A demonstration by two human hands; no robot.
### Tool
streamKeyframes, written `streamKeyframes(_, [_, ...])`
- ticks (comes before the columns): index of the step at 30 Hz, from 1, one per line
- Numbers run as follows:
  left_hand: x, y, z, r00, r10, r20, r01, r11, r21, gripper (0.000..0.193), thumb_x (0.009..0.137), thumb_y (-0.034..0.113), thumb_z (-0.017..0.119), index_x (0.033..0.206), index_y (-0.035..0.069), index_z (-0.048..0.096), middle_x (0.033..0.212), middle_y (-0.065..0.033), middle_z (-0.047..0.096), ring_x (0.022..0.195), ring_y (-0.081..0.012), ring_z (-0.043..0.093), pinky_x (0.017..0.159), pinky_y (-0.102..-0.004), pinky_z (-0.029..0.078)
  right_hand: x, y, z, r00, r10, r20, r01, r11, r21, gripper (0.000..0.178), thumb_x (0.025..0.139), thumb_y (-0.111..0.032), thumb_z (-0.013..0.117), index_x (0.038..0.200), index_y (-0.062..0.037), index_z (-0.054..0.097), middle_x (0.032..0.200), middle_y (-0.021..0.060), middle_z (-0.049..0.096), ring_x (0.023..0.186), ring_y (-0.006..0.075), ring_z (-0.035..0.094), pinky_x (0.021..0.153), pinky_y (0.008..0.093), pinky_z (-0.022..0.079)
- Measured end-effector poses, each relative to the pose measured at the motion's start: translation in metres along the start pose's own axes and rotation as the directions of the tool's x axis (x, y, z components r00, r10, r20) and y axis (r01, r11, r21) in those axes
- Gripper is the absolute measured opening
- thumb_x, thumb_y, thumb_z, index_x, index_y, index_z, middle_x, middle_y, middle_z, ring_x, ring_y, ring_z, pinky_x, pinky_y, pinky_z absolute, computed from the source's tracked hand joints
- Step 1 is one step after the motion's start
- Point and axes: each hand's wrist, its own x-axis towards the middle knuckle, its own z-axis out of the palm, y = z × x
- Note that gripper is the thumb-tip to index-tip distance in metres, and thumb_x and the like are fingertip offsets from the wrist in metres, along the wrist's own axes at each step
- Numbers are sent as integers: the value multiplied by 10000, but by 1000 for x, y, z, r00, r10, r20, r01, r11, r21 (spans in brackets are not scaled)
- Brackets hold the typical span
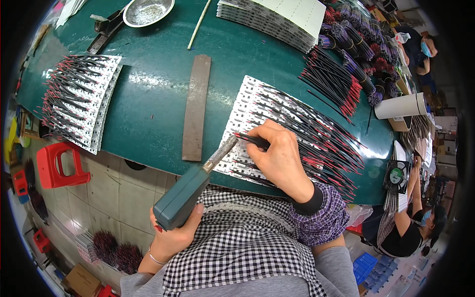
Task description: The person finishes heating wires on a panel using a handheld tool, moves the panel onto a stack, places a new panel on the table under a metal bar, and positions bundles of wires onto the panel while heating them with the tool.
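My left hand [175, 232] grips a dark green soldering gun [183, 195], whose metal barrel points up and to the right. The barrel's tip meets the white circuit board panel [250, 91] right by the red end of a black wire [250, 138]. That wire is pinched between the thumb and fingers of my right hand [279, 156], which hovers low over the panel. Many black wires with red ends [321, 143] lie across the panel, running off to its right. The exact contact at the tip is too small to make out.
A brown metal strip [196, 109] lies mid-table. Farther left is a wired panel [94, 99]. A metal bowl [148, 11], stacked panels [272, 20], loose wires [331, 81] and purple wire bundles [354, 42] are behind. A small fan [397, 175] stands at right, near co-workers.
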Motion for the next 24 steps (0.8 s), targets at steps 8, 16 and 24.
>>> streamKeyframes(8, [-4,-3,0,999,11,-43,-10,1000,30,135,791,48,773,894,-22,721,790,-96,716,606,-201,681,569,-285,525,1,2,-1,1000,-21,5,21,1000,7,133,770,-38,694,881,31,717,795,150,624,682,302,646,646,400,509])
streamKeyframes(16, [1,-2,-2,998,51,30,-52,998,44,124,779,18,772,879,-27,714,751,-102,704,580,-178,670,538,-269,510,2,3,-1,999,-33,19,33,999,8,138,770,-32,691,887,37,719,794,159,628,691,312,648,648,403,509])
streamKeyframes(24, [-18,-12,-7,999,-34,-17,33,999,-28,199,825,8,761,1007,-37,694,827,-80,696,622,-136,629,560,-262,488,0,4,-1,998,-67,4,67,998,3,120,771,-32,696,866,39,712,779,154,607,680,317,631,637,413,493])
